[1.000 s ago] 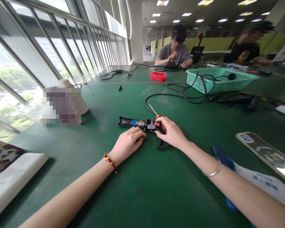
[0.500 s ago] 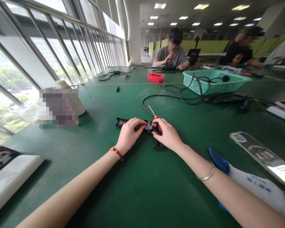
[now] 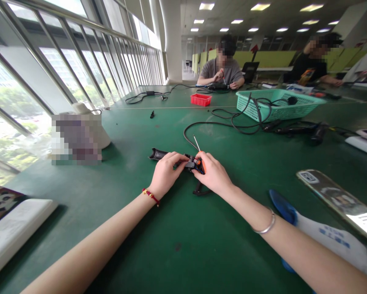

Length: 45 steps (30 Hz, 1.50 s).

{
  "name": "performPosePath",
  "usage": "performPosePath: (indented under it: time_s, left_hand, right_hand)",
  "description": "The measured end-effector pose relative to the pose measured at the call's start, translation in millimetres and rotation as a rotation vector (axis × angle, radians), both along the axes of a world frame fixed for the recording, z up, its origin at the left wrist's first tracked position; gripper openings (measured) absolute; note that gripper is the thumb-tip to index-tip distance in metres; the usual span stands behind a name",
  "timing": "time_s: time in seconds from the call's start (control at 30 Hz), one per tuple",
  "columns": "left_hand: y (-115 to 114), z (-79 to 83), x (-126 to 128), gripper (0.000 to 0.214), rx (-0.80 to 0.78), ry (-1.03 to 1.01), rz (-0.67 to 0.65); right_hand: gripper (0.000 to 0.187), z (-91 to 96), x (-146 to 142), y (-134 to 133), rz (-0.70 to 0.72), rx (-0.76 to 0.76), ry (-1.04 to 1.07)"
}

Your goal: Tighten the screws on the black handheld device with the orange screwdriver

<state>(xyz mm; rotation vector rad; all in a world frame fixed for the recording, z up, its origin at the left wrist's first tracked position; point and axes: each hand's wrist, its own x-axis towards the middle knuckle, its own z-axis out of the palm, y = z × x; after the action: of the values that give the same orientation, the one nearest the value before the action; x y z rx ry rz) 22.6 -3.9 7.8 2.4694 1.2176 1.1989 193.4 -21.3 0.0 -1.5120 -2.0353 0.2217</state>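
Note:
An opened black power-tool housing [image 3: 158,154] lies on the green table, its inner parts and coloured wires exposed. My left hand [image 3: 168,171] pinches a small grey part [image 3: 190,164] inside it between thumb and fingertips. My right hand [image 3: 213,171] is closed around a screwdriver [image 3: 196,143] with an orange handle, its thin shaft pointing up and away. The right thumb rests against the near side of the housing. Below that hand a black curved piece [image 3: 201,191] shows partly. A black cable [image 3: 185,132] runs off behind the hands.
A red basket [image 3: 201,100] and a green basket [image 3: 281,112] with cables stand further back. On the right lie a phone [image 3: 333,200] and a blue-white object [image 3: 333,241]; a white box [image 3: 21,224] is at left. A person [image 3: 221,67] works across the table.
My right hand has shifted slightly left and turned, and the screwdriver now points more upright. The black curved piece has moved a little left. My left hand stays put.

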Motion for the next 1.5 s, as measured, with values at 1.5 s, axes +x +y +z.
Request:
performPosePath:
  time_s: [1.5]
  left_hand:
    - [-7, -2.7, 8, 0.013, 0.208, 0.252, -0.033]
  right_hand:
    - [0.028, -9.9, 22, 12, 0.239, 0.055, 0.054]
